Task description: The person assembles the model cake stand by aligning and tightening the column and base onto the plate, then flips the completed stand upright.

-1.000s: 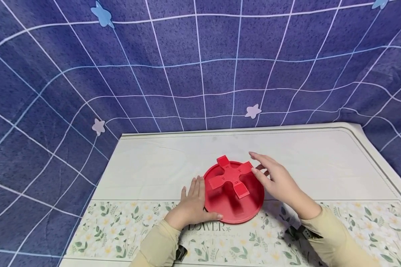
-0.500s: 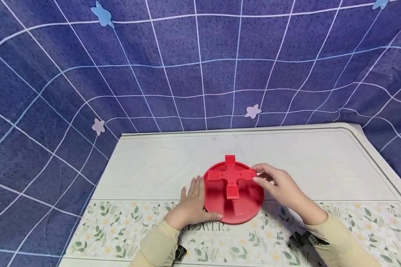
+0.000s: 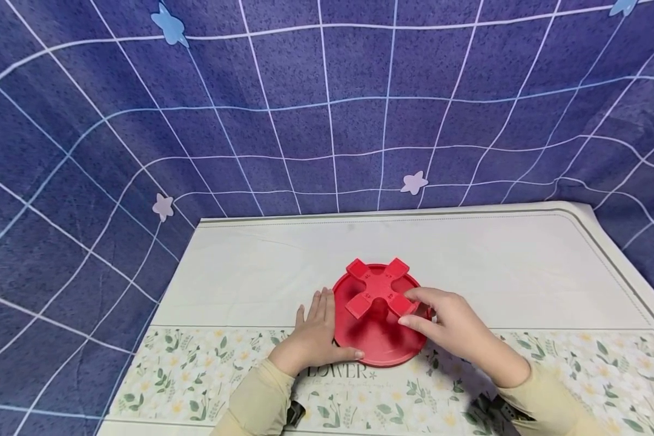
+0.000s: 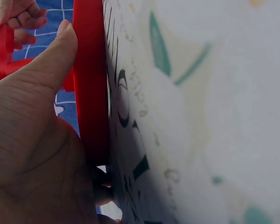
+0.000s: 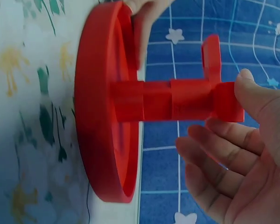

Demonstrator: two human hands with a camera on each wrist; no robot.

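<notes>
A red plastic stand has a wide round dish base (image 3: 384, 348), a thick post (image 5: 156, 100) and a four-armed cross top (image 3: 378, 284) with small numbers on its arms. My left hand (image 3: 310, 339) lies against the base's left rim, fingers straight along the side and thumb stretched across the near edge. In the left wrist view that thumb (image 4: 60, 51) presses the red rim. My right hand (image 3: 452, 318) pinches the lower right arm of the cross between thumb and index finger. Its other fingers (image 5: 210, 172) curl loosely below, apart from the post.
The stand rests on a table covered by a white cloth (image 3: 261, 266) with a flowered band (image 3: 196, 375) along the near part. A blue gridded curtain (image 3: 283, 121) with pale stars hangs behind and beside the table.
The cross top has turned clockwise as seen from above, about a quarter turn. My right hand has come nearer and closed its fingertips on one arm. The left hand and base have stayed put.
</notes>
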